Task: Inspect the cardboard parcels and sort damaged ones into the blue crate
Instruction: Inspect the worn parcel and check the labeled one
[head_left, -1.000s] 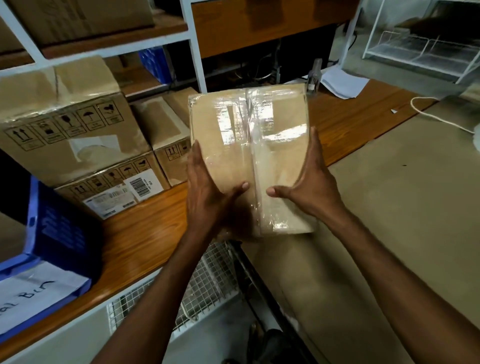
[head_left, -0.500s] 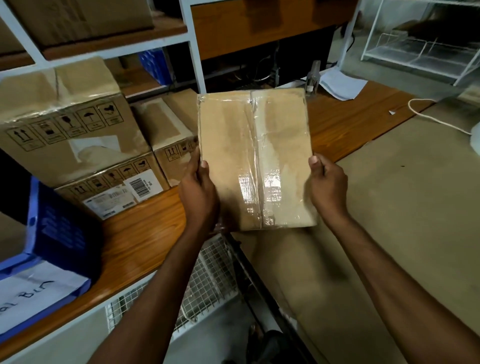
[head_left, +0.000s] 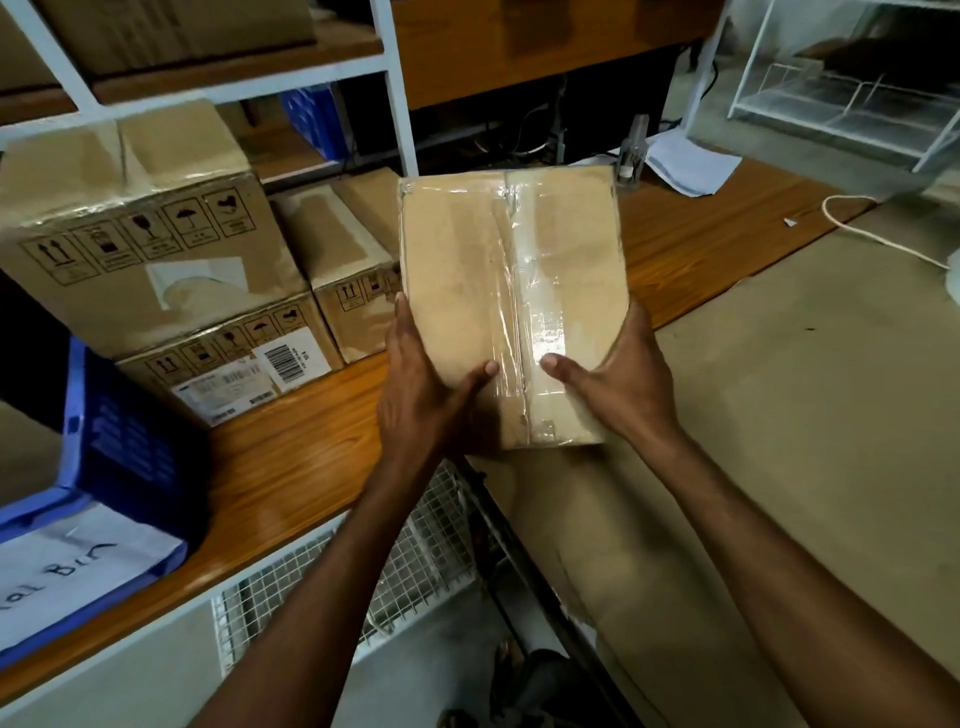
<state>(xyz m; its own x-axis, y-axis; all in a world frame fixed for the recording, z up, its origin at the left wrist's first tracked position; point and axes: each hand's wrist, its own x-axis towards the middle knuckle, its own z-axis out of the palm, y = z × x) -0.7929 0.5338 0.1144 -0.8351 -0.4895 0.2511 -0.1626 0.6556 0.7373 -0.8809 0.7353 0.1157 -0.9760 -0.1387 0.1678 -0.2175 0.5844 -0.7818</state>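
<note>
1. You hold the parcel (head_left: 509, 312) in the air in front of you, above the edge of the wooden counter (head_left: 291, 457). Its taped face is turned up toward your eyes.
2. Your left hand (head_left: 421, 400) grips the near left edge and your right hand (head_left: 618, 384) grips the near right edge. Each thumb lies on the top face, just beside the tape seam (head_left: 514, 291). The other fingers go along the sides and under, where I cannot see them well.
3. The long axis of the parcel runs away from you, and its far end points to the shelves (head_left: 397, 104). The seam follows this same axis.
4. To inspect well, I think you should look along the seam and at all four corners. Then turn the parcel around its long axis to see the lower face, which is hidden now.
5. On the face that shows, the tape is wrinkled, but I see no clear tear or dent. A verdict is not yet possible.
6. The blue crate (head_left: 130, 447) stands at your left on the counter, well apart from the parcel.
</note>
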